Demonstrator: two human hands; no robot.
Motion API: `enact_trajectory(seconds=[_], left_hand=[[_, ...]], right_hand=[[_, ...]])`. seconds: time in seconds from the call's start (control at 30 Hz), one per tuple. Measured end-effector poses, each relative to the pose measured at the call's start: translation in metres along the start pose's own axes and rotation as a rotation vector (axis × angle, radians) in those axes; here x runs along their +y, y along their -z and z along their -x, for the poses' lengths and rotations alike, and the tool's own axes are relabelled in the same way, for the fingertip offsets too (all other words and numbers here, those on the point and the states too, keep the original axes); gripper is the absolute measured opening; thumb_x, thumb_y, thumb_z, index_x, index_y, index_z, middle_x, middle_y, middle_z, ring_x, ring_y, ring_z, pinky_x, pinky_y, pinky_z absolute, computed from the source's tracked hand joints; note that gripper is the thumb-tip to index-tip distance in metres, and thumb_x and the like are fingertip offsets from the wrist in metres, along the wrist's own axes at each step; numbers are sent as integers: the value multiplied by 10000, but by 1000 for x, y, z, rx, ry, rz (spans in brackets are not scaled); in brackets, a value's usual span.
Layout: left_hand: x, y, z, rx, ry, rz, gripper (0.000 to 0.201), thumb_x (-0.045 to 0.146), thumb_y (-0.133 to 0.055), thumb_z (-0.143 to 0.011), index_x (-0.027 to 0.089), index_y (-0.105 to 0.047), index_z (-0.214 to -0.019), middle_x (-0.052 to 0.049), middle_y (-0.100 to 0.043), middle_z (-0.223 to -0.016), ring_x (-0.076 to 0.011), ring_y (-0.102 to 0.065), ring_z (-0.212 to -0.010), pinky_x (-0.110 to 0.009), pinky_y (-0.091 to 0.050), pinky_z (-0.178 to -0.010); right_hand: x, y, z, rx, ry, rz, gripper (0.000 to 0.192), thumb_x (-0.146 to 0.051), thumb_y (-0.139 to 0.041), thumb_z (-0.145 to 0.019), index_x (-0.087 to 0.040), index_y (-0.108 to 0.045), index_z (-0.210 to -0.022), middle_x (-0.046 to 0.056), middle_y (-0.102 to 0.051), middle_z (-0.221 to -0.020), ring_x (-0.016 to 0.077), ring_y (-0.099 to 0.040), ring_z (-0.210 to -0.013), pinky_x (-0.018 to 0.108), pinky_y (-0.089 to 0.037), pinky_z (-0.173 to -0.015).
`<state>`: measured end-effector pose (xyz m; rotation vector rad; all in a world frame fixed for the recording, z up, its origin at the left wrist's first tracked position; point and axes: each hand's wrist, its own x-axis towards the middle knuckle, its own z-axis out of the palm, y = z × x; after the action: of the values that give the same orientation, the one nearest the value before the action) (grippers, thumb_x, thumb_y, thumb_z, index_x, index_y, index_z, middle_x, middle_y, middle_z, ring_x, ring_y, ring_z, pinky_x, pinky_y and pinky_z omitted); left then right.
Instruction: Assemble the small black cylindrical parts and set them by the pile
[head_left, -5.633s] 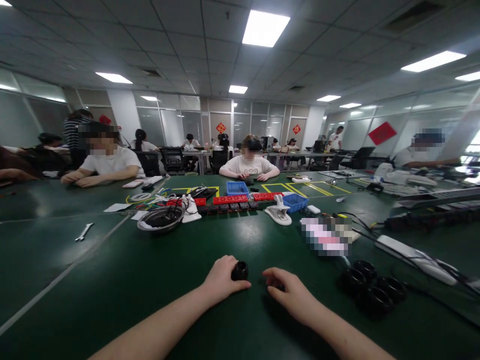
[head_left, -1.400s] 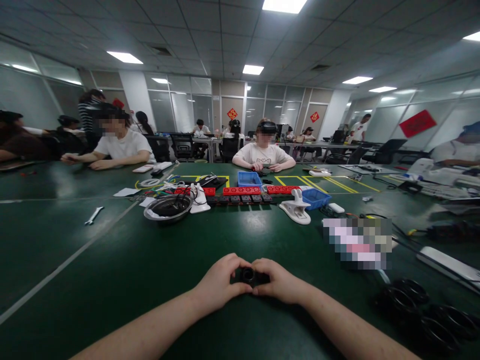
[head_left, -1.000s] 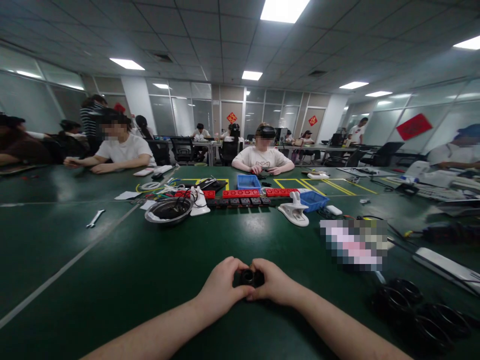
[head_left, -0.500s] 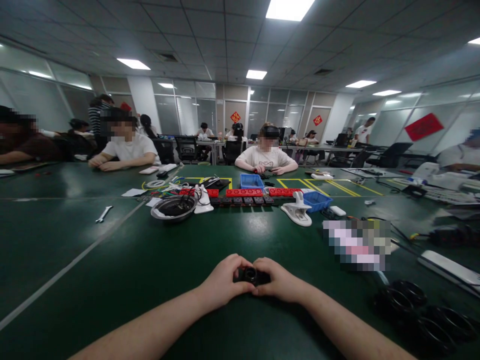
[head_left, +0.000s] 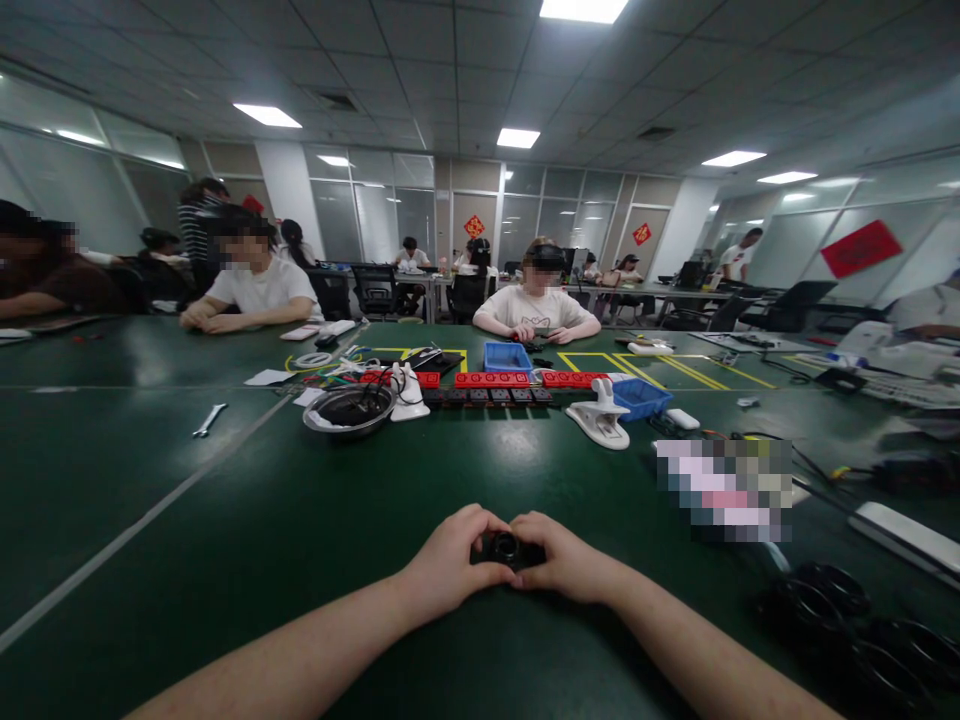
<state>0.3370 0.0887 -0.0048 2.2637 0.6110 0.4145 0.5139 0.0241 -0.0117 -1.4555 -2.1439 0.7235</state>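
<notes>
Between my two hands is a small black part with a round, ring-like opening, close above or on the green table. My left hand grips it from the left, thumb below and fingers curled over the top. From the other side my right hand closes on the same part, its thumb tip meeting the left thumb at the near edge. The fingers hide much of the part, and its exact kind cannot be made out.
Several black rings lie at the right, near a white bar. Ahead stand a white clip base, a metal bowl, blue trays and red socket strips. A wrench rests at left. Across the table sits a person.
The view has shifted slightly. Both hands keep hold of the black part, whose round opening now faces a little more toward me.
</notes>
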Motion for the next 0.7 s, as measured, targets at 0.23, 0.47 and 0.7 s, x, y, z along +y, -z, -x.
enact_trajectory(seconds=[0.23,0.47,0.7], left_hand=[[2,0,0,10,16,-12,316,360,-633,-627,199,-552,-887,15,-462,-803,-127,-434,-697,-220,-341,-604],[3,0,-1,-2,33,-1,320,366,-634,-621,198,-552,-881,15,-463,-806,-128,-432,-694,-220,-338,-595],[5,-4,-1,42,61,-49,335,377,-662,-580,190,-547,-834,16,-467,-779,-132,-434,-678,-219,-331,-570]], right_hand=[[0,-1,0,11,-29,4,237,-293,-657,-626,-162,-594,-813,4,-549,-796,160,-471,-781,260,-351,-706],[-1,-3,-1,43,-116,-33,238,-286,-686,-574,-152,-571,-734,-9,-517,-744,156,-461,-753,243,-343,-652],[2,-12,-2,121,-264,-8,341,-305,-727,-469,-152,-492,-663,-34,-455,-677,110,-411,-633,196,-287,-520]])
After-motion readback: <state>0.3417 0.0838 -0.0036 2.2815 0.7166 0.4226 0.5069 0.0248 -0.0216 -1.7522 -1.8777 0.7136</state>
